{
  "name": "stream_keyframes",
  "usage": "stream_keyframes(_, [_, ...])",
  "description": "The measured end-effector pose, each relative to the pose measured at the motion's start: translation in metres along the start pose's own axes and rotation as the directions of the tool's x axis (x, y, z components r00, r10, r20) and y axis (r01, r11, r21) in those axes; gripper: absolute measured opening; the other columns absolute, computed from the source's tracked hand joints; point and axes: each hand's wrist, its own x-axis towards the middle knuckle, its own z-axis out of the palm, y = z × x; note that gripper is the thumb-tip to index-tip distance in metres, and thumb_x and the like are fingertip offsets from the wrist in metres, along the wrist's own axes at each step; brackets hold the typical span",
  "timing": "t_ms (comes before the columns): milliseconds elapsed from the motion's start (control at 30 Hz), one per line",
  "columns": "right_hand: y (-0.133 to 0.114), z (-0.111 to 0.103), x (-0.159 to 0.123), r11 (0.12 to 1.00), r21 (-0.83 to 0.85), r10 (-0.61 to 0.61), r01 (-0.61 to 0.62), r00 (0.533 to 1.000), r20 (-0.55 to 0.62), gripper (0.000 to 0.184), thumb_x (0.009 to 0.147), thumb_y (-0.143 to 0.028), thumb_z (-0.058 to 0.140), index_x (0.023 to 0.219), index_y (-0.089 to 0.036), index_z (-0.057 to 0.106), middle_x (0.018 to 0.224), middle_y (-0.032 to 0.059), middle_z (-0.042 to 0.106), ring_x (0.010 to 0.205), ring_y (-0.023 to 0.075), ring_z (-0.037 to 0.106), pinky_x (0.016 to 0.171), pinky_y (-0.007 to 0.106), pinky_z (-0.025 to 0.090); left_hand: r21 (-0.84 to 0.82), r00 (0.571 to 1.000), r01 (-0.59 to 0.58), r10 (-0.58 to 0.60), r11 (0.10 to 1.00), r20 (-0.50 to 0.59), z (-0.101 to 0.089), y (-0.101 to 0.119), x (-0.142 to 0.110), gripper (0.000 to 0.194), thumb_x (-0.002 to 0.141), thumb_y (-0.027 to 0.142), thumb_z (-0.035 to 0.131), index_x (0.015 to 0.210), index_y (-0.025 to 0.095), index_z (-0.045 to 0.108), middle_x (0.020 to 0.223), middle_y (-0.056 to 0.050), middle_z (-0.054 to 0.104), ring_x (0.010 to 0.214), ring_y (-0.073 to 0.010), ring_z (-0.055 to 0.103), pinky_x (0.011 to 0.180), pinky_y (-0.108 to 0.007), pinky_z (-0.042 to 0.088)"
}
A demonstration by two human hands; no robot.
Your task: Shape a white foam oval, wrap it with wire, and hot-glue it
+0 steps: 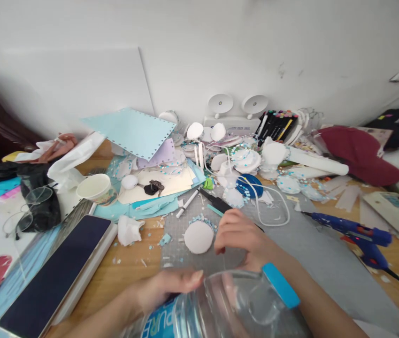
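In the foreground a large clear water bottle [217,300] lies tilted, its blue cap [280,285] toward the right and its blue label partly cut off. My left hand [171,286] is closed around the bottle's side, thumb on top, slightly blurred. Just behind the bottle, my right hand [236,234] is over the grey cutting mat [291,256], its fingers half curled with a gap to the thumb. Nothing shows between them. Beside those fingertips is a round white disc [198,237] with small light-blue bits along its upper edge.
A blue glue gun [357,234] lies at the right. At the left are a phone [57,277], a paper cup [95,188] and glasses [26,211]. Heaped craft pieces, markers [279,126] and a white two-headed lamp [233,122] line the wall. A dark red cap [359,152] sits back right.
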Motion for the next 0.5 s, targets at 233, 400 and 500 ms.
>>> stream_keyframes(233, [0.003,-0.009,0.009,0.959,-0.276,-0.056,0.064,0.998,0.035,0.051,0.085,-0.064,0.045,0.075,-0.017,0.061,0.069,0.0001,0.062,0.076,0.0164,0.052,0.083,0.038,0.034,0.116,0.981,0.104,-0.121,0.988,0.153,0.02,0.009,0.007,0.044,0.079,0.049,0.06,0.1,0.013,0.073,0.1,-0.01,0.071,0.1,-0.0264,0.063,0.093,-0.033,0.04])
stream_keyframes(400, [-0.005,-0.042,0.027,0.833,-0.526,-0.095,0.171,0.981,0.168,0.041,0.083,-0.057,0.053,0.073,-0.018,0.061,0.072,-0.0001,0.062,0.08,0.0172,0.053,0.087,0.04,0.036,0.007,0.991,0.103,-0.104,0.995,0.081,0.018,0.006,0.01,0.037,0.081,0.041,0.061,0.104,0.014,0.071,0.104,-0.01,0.071,0.101,-0.0245,0.063,0.097,-0.034,0.038])
stream_keyframes(500, [-0.024,-0.062,0.04,0.736,-0.648,-0.069,0.196,0.974,0.217,0.028,0.087,-0.042,0.058,0.071,-0.019,0.059,0.072,-0.0001,0.06,0.082,0.0185,0.053,0.087,0.041,0.037,-0.102,0.996,0.073,-0.067,0.992,0.061,0.016,0.004,0.012,0.035,0.082,0.039,0.061,0.103,0.012,0.07,0.1,-0.011,0.071,0.095,-0.0225,0.065,0.095,-0.032,0.04])
